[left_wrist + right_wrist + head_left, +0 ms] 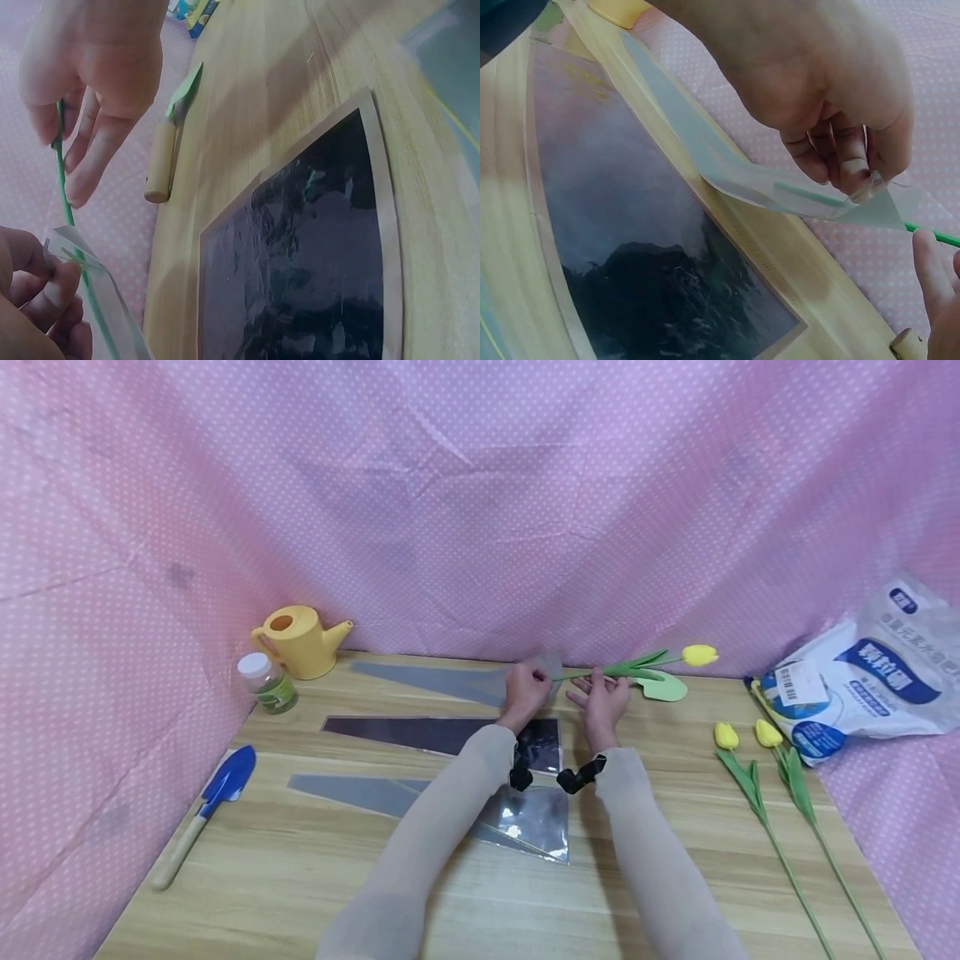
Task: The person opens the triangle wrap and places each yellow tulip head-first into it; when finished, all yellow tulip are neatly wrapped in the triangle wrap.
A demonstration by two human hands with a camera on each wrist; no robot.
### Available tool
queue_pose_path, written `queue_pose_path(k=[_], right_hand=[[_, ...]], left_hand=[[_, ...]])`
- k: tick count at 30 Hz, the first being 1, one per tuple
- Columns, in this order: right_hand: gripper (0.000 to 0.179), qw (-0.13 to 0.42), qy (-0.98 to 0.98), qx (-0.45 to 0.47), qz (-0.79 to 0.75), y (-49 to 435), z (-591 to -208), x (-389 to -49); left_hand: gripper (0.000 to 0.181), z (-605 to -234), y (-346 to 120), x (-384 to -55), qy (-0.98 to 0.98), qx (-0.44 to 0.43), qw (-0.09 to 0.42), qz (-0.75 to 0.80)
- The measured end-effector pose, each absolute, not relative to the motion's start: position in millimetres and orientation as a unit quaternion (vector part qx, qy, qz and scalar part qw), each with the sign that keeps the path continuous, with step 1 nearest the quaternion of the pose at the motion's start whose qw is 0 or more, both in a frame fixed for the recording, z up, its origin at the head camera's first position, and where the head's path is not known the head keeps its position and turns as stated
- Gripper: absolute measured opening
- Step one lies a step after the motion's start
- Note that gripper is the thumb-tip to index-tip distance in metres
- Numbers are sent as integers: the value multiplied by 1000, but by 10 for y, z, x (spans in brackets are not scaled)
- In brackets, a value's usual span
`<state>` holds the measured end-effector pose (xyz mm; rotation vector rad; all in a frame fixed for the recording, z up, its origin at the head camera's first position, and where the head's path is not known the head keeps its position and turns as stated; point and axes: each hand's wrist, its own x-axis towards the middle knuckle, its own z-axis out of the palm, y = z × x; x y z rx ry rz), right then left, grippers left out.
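Observation:
At the back of the table, my left hand [527, 692] pinches the wide mouth of a translucent grey flower sleeve [427, 680], lifting that end off the wood. My right hand [606, 706] holds a yellow tulip [700, 655] by its green stem, its bloom pointing right. In the left wrist view the stem [63, 184] runs from the right hand's fingers into the sleeve's mouth. Through the film [795, 196] in the right wrist view, part of the stem shows. Under my forearms lie a dark sleeve [420, 732] and another clear grey one [517, 822].
A light green trowel [663, 687] lies just behind the right hand. Two yellow tulips [767, 733] and a white plastic bag [862, 672] are at the right. On the left are a yellow watering can [300, 643], a lidded jar [272, 687] and a blue trowel [228, 777].

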<state>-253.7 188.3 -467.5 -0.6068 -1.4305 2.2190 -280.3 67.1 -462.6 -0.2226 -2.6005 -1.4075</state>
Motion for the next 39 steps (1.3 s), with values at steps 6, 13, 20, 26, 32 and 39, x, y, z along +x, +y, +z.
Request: queue_pose_path(k=[6, 13, 20, 26, 32, 39], right_hand=[[9, 179, -531, -215, 800, 1816, -4577, -2459], [11, 157, -546, -212, 795, 1773, -4551, -2448], [42, 181, -539, -226, 791, 1834, -4691, -2511], [35, 184, -529, -219, 799, 1840, -4592, -2459], [31, 180, -522, -213, 806, 1886, -4525, -2455], [23, 178, -543, -204, 795, 1871, -4614, -2562]], left_hand=[[12, -4636, 688, -2799, -873, -72, 85, -475], [11, -4655, 686, -2808, -867, -70, 83, -486], [11, -4691, 678, -2796, -863, -78, 88, -491], [11, -4706, 681, -2795, -864, -72, 87, -490], [11, -4678, 711, -2812, -869, -78, 71, -483], [10, -4681, 756, -2815, -870, -93, 102, -473]])
